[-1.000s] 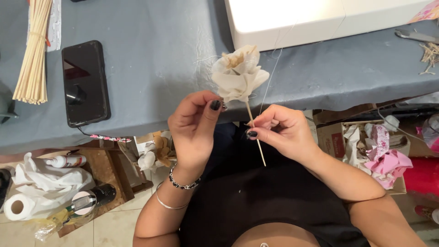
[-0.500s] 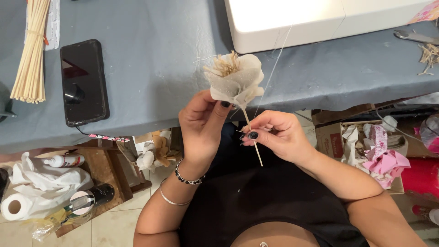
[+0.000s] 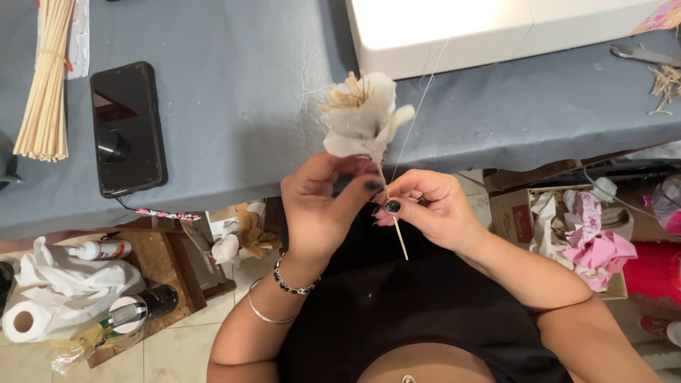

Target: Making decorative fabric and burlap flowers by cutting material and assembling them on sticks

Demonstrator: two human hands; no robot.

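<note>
A black phone (image 3: 128, 128) with a dark screen is laid flat on the grey worktop (image 3: 234, 85). Right of the worktop's edge, below it, an open brown cardboard box (image 3: 512, 216) with a red label is seen.

The scene was viewed from one head-worn camera, aimed steeply down, close above the hands; the grey table (image 3: 234, 142) edge and floor (image 3: 177, 347) below were included.

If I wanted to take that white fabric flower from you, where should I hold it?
Probably by the thin wooden stick poking out below the right hand, coming from underneath. The fabric flower above looks soft and would likely crush, and the left hand already pinches just under the bloom, so the bare lower end is free.
</note>
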